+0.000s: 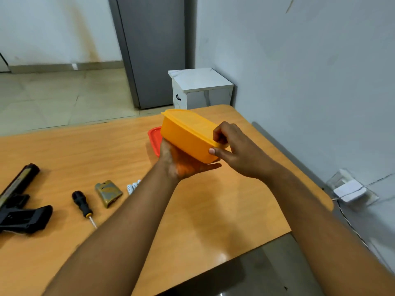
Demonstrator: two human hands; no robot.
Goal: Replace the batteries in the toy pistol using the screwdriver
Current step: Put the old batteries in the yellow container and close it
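I hold an orange lidded container (183, 135) above the table. My left hand (181, 163) supports it from below. My right hand (233, 146) pinches the near corner of its lid, thumb under the rim. The black toy pistol (19, 208) lies at the table's left edge. A black-handled screwdriver (82, 205) lies to its right, tip pointing toward me. Beside that rests the olive battery cover (108, 192), and a few white batteries (133, 186) show just past my left forearm.
A red container (154, 138) sits on the wooden table (213, 221) behind the orange one. A white cabinet (201, 88) stands beyond the table's far edge. The wall runs along the right, with a white charger (350, 190) plugged low on it.
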